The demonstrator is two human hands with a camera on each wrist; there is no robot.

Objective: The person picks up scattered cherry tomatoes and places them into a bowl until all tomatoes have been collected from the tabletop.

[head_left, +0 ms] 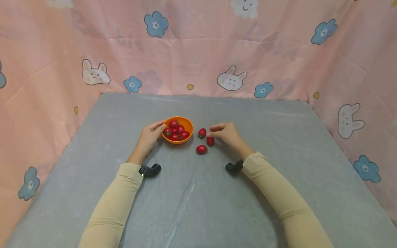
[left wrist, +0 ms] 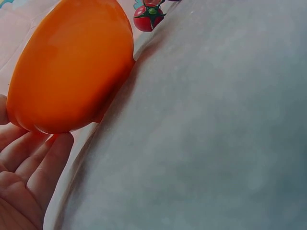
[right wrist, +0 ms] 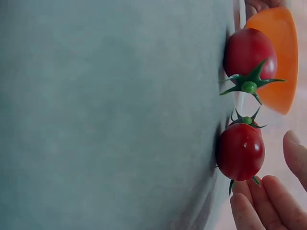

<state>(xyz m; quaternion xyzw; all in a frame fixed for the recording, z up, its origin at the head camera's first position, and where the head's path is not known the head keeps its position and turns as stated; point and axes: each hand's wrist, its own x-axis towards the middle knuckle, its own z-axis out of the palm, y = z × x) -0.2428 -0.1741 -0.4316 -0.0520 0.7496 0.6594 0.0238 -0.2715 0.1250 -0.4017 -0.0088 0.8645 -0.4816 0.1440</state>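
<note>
An orange bowl [head_left: 190,132] with several cherry tomatoes [head_left: 174,130] in it stands on the grey table. My left hand [head_left: 148,139] grips its left side, thumb at the rim and fingers against the outer wall. Right of the bowl lie three loose cherry tomatoes: a front one [head_left: 201,149], a back one [head_left: 202,132] and a right one [head_left: 210,141]. Beside the right one hovers my right hand [head_left: 227,134], thumb and fingers spread apart with nothing between them. In the right wrist view, its fingertips [right wrist: 242,203] come close to a tomato [right wrist: 241,152] with green sepals.
The grey table [head_left: 186,206] reaches back to a pink curtain [head_left: 192,44] printed with rabbits and flowers, which also hangs along both sides. Each wrist wears a black camera mount, one on the left [head_left: 150,170] and one on the right [head_left: 234,167].
</note>
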